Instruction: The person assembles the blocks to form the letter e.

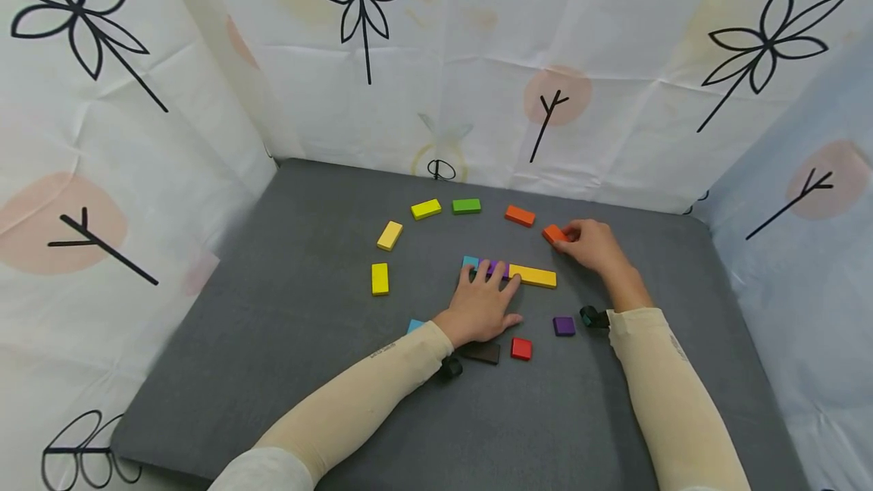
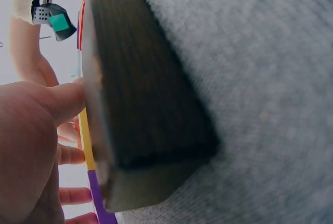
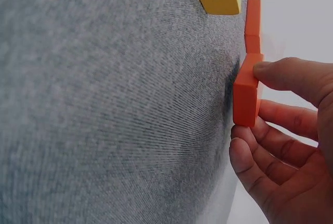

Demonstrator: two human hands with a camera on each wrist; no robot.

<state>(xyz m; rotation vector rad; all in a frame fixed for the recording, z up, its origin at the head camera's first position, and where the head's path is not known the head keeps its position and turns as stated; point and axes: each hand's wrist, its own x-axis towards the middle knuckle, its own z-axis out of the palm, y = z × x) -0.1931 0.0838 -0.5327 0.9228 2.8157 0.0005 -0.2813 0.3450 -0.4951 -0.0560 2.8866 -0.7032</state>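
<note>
My right hand (image 1: 595, 247) pinches an orange block (image 3: 245, 96) between thumb and fingers. The block stays low at the grey table's surface, right of a second orange block (image 1: 520, 216). My left hand (image 1: 477, 311) lies with fingers spread over a row of blocks. In that row are a light blue block (image 1: 470, 261), a purple part (image 1: 503, 270) partly hidden by the fingers, and a long golden-yellow block (image 1: 539, 277). A dark brown block (image 2: 140, 78), large in the left wrist view, lies just below the left palm.
A green block (image 1: 467, 206) and several yellow blocks (image 1: 426, 209) curve around the far left. Nearer me lie a red block (image 1: 521, 348) and a purple block (image 1: 564, 326). A blue block (image 1: 414, 325) shows partly behind the left wrist. Fabric walls border the grey table (image 1: 307, 400).
</note>
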